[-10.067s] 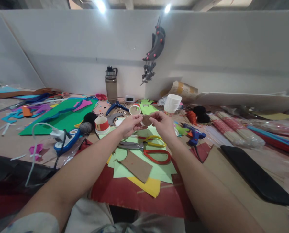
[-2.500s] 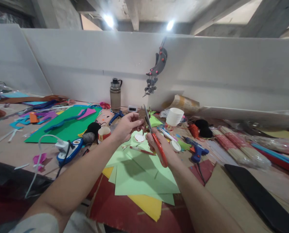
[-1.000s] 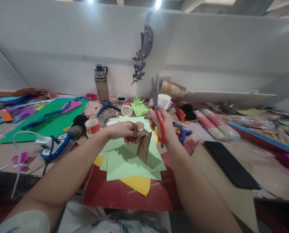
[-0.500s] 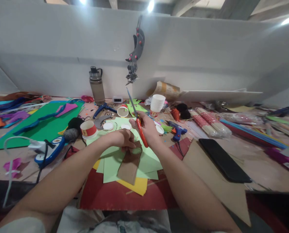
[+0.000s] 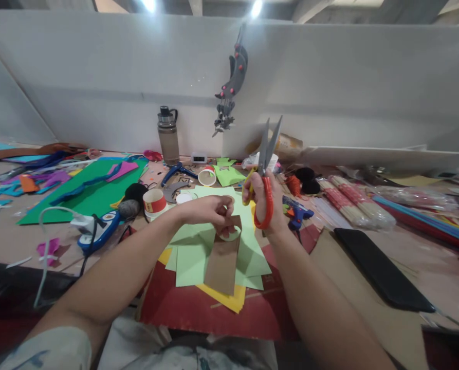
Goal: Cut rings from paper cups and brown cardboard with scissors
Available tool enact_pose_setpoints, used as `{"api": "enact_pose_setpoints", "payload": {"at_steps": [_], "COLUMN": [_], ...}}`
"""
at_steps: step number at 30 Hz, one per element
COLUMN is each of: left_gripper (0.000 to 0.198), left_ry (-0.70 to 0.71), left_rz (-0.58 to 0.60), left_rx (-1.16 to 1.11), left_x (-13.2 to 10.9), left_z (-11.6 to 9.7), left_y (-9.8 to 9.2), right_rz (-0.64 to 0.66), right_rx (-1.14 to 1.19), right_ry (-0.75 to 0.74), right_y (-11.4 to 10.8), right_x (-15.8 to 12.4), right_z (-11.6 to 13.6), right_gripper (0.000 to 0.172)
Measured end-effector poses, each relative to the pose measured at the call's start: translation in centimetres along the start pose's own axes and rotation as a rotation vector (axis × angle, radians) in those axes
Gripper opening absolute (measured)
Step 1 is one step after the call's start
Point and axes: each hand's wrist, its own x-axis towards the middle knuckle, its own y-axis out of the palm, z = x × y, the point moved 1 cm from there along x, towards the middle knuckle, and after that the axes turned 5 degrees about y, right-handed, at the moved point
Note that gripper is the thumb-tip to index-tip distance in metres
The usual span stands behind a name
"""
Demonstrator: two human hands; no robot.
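Observation:
My right hand point(image 5: 273, 205) grips a pair of scissors point(image 5: 268, 156) by red and yellow handles. Their metal blades point up and are spread apart. My left hand point(image 5: 219, 213) has its fingers curled at the upper end of a brown cardboard strip point(image 5: 222, 264). By those fingertips shows a pale green round patch; whether it is a hole in the cardboard or a paper disc on it, I cannot tell. Beneath the strip lie pale green paper sheets point(image 5: 188, 267), with yellow paper point(image 5: 229, 300) sticking out below and a red board point(image 5: 214, 324) under everything.
A paper cup point(image 5: 154, 204) and a blue power strip point(image 5: 100, 234) stand left of the sheets. On the right are a blue glue gun point(image 5: 300, 211), a black phone point(image 5: 383, 270) and packs of sticks point(image 5: 352, 205). A water bottle point(image 5: 168, 139) stands by the back wall.
The scissors have risen to the right, away from the cardboard, and their blades have spread. My left hand stays at the strip. The whole view has shifted, with things now further right.

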Motion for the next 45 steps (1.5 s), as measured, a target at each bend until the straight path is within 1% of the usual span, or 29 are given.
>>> {"api": "enact_pose_setpoints", "payload": {"at_steps": [1, 3, 6, 8, 10, 12, 14, 17, 18, 20, 23, 27, 30, 34, 36, 38, 42, 45], "left_gripper": [0.021, 0.024, 0.026, 0.028, 0.029, 0.026, 0.02, 0.016, 0.017, 0.018, 0.024, 0.015, 0.012, 0.01, 0.009, 0.011, 0.012, 0.011], "left_ry": [0.011, 0.041, 0.056, 0.076, 0.072, 0.053, 0.058, 0.035, 0.03, 0.035, 0.071, 0.208, 0.268, 0.364, 0.392, 0.393, 0.402, 0.428], "left_rz": [-0.019, -0.125, -0.264, -0.321, -0.34, -0.295, -0.183, -0.048, -0.019, 0.001, -0.099, -0.235, -0.372, -0.553, -0.59, -0.592, -0.583, -0.625], "left_rx": [-0.02, -0.021, -0.047, -0.063, -0.063, -0.04, 0.001, -0.044, -0.073, -0.131, -0.195, -0.272, -0.368, -0.47, -0.497, -0.505, -0.496, -0.496], "left_x": [0.2, 0.5, 0.7, 0.7, 0.7, 0.8, 1.0, 1.2, 1.2, 1.0, 0.4, -0.4, -0.6, -0.4, -0.2, -0.1, -0.1, -0.2], "left_z": [0.2, 0.4, 0.4, 0.4, 0.6, 1.0, 1.4, 1.7, 1.6, 1.3, 0.5, -0.8, -1.5, -1.8, -1.7, -1.6, -1.5, -1.5], "left_y": [0.2, 0.4, 0.3, 0.1, 0.0, 0.3, 0.8, 1.6, 1.6, 1.3, -0.2, -1.8, -2.3, -2.3, -2.3, -2.3, -2.5, -2.8], "right_rz": [-0.001, -0.003, 0.012, 0.02, 0.024, 0.031, 0.039, 0.031, 0.029, 0.031, 0.039, 0.08, 0.161, 0.283, 0.296, 0.287, 0.226, 0.194], "right_rx": [0.004, 0.002, -0.017, -0.02, -0.004, 0.029, 0.053, 0.074, 0.085, 0.107, 0.129, 0.168, 0.191, 0.143, 0.095, 0.065, 0.068, 0.167], "right_ry": [0.0, 0.0, -0.003, -0.008, -0.01, -0.006, 0.004, 0.014, 0.017, 0.028, 0.06, 0.157, 0.208, 0.197, 0.204, 0.227, 0.264, 0.257], "right_y": [0.0, 0.0, 0.2, 0.3, 0.4, 0.5, 0.5, 0.4, 0.3, 0.3, 0.3, 0.5, 0.8, 1.3, 1.6, 1.8, 2.0, 2.0], "right_x": [0.0, 0.0, 0.0, -0.1, -0.1, -0.1, -0.1, -0.1, -0.1, 0.0, 0.2, 0.3, 0.3, 0.1, 0.0, 0.0, 0.0, 0.1], "right_z": [0.0, -0.1, 0.0, 0.1, 0.1, 0.0, -0.2, -0.6, -0.8, -1.0, -1.3, -1.5, -1.9, -2.1, -2.1, -2.0, -2.4, -2.9], "right_gripper": [0.039, 0.04, 0.038, 0.037, 0.035, 0.034, 0.033, 0.032, 0.032, 0.033, 0.035, 0.039, 0.04, 0.041, 0.046, 0.049, 0.042, 0.039]}}
